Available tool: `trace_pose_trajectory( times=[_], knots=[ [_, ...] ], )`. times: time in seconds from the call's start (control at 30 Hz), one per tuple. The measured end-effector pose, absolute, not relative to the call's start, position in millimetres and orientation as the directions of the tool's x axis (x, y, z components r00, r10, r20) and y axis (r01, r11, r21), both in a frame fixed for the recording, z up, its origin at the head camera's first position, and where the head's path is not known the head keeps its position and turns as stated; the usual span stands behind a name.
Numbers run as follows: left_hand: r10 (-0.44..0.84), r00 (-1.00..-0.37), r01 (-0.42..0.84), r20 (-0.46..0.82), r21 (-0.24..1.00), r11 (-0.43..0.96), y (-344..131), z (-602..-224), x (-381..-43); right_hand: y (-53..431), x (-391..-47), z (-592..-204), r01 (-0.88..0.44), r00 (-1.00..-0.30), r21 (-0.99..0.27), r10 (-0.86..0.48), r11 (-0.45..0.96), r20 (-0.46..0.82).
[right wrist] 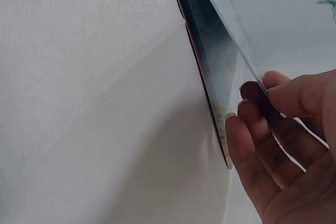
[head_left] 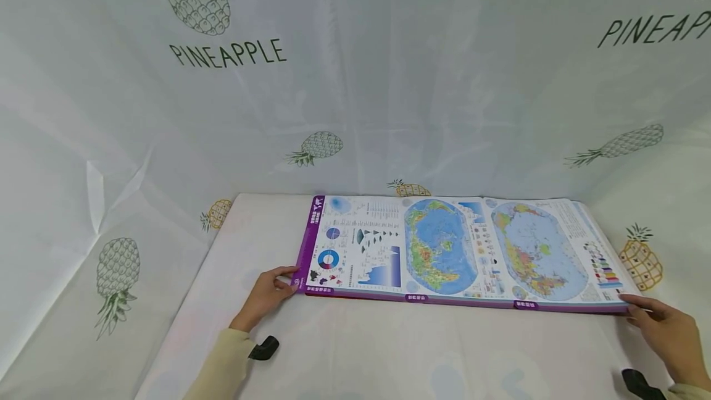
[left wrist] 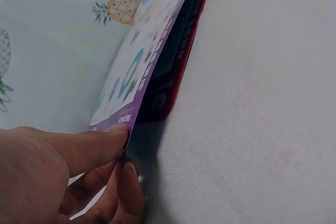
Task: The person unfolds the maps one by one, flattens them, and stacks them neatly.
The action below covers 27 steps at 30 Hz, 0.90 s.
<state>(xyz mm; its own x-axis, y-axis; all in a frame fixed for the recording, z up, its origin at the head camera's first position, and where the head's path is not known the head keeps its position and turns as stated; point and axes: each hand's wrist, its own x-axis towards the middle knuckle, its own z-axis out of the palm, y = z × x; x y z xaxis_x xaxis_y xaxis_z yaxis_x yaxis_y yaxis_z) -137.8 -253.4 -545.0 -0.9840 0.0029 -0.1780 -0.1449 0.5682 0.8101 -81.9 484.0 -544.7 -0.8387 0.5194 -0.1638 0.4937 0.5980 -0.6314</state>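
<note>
A wide world map sheet point(head_left: 441, 249) with a purple border, two oval maps and charts is spread toward the back of the table. My left hand point(head_left: 266, 295) pinches its near left corner between thumb and fingers. At the near right corner, my right hand point(head_left: 666, 329) grips the edge, thumb on top and fingers beneath. Both wrist views show these corners lifted off a second, darker sheet point(left wrist: 164, 90) with a red edge. That lower sheet lies on the table, mostly hidden under the map.
White cloth point(head_left: 389, 350) with faint coloured prints covers the table. Behind it and at the sides hangs a pale curtain point(head_left: 389, 79) printed with pineapples, close to the map's far edge. Black wrist straps point(head_left: 264, 348) show at both sleeves.
</note>
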Motion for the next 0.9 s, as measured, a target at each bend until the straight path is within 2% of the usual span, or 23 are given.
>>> trace_pose_trajectory(
  times=[0.33,0.9],
  knots=[
    [0.002,-0.986,-0.131,-0.164,0.792,0.596,-251.1,-545.7,-134.5,483.2,-81.2,-554.6,0.476,-0.835,-0.560,0.549,0.678,-0.046],
    [0.025,-0.990,-0.090,-0.136,0.770,0.631,-246.3,-540.7,-131.4,482.4,-81.6,-562.9,0.490,-0.832,-0.528,0.552,0.694,-0.045]
  ],
)
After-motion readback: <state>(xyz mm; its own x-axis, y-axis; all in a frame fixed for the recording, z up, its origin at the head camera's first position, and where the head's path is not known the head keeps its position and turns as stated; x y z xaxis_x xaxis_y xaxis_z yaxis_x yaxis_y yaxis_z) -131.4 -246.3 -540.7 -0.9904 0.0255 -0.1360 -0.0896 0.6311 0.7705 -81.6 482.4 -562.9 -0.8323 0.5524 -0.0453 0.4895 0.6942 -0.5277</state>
